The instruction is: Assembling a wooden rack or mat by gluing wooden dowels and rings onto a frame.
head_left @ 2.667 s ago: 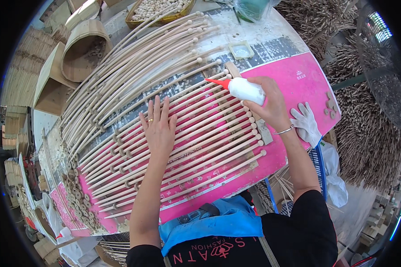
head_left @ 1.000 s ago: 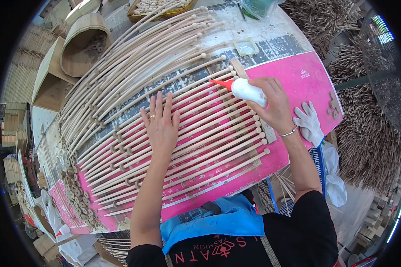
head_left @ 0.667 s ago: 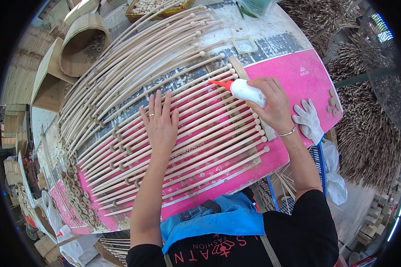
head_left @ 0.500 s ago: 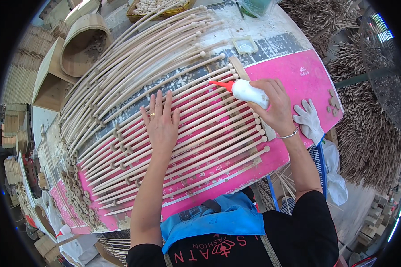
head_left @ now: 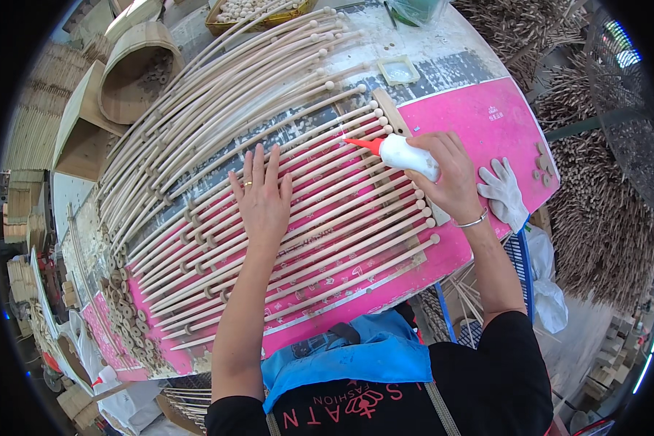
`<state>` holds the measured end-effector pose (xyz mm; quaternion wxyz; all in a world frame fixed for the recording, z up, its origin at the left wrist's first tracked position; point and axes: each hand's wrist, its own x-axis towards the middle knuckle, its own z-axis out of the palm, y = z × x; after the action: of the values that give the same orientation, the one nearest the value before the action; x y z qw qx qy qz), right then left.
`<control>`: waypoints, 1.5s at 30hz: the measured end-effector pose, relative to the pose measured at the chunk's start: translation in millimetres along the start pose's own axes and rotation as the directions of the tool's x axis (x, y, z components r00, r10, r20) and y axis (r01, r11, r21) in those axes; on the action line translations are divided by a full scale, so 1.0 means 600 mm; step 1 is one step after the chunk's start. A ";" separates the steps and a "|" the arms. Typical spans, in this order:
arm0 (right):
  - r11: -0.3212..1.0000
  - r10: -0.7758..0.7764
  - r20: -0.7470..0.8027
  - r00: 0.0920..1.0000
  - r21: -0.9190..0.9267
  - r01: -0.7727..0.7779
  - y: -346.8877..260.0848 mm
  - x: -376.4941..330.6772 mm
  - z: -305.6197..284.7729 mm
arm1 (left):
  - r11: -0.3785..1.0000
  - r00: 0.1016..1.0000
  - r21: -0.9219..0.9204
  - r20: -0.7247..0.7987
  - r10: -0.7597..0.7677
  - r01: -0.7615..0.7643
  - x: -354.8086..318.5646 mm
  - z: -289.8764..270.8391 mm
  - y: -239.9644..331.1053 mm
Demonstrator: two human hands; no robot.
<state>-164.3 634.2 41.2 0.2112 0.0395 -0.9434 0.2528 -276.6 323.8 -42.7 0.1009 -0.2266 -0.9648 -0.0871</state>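
Observation:
My left hand (head_left: 264,207) lies palm down with fingers spread across a row of thin wooden rods (head_left: 385,260). The rods rest side by side on a pink mat, most with a round ball at the right end. Several carry a small wooden ring toward their left part. In my right hand (head_left: 450,174) is a white squeeze bottle (head_left: 405,156) with a red nozzle, tilted so that its tip points left just over the upper rods. A wooden strip (head_left: 389,110) lies near the ball ends.
More rods (head_left: 218,109) are heaped behind the row. Loose wooden rings (head_left: 127,320) lie at the table's left edge. A white glove (head_left: 503,195) sits on the pink mat (head_left: 450,116) beside my right wrist. Farther back are a small square dish (head_left: 398,71) and a wooden tub (head_left: 134,69).
The bottle's nozzle tip has shifted very slightly downward. My left hand stays nearly in place on the rods.

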 end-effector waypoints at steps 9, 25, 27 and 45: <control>0.999 0.024 -0.008 1.000 0.029 -0.024 -0.004 -0.016 -0.011 | 1.000 1.000 -0.005 -0.005 -0.001 0.001 -0.001 0.000 0.000; 0.999 0.049 -0.004 0.999 0.010 -0.049 -0.022 -0.028 -0.030 | 1.000 1.000 0.000 -0.008 0.001 -0.001 -0.002 0.003 -0.003; 0.999 0.037 0.002 0.999 -0.006 -0.037 -0.021 -0.031 -0.030 | 1.000 1.000 0.001 -0.005 -0.001 0.001 -0.002 0.003 -0.002; 0.997 0.072 0.006 0.997 0.009 -0.072 -0.034 -0.059 -0.038 | 1.000 1.000 0.007 -0.013 0.008 -0.008 -0.002 0.006 -0.005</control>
<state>-119.6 626.3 53.6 0.1989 0.0071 -0.9436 0.2645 -277.1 321.5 -46.7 0.1085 -0.2295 -0.9635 -0.0848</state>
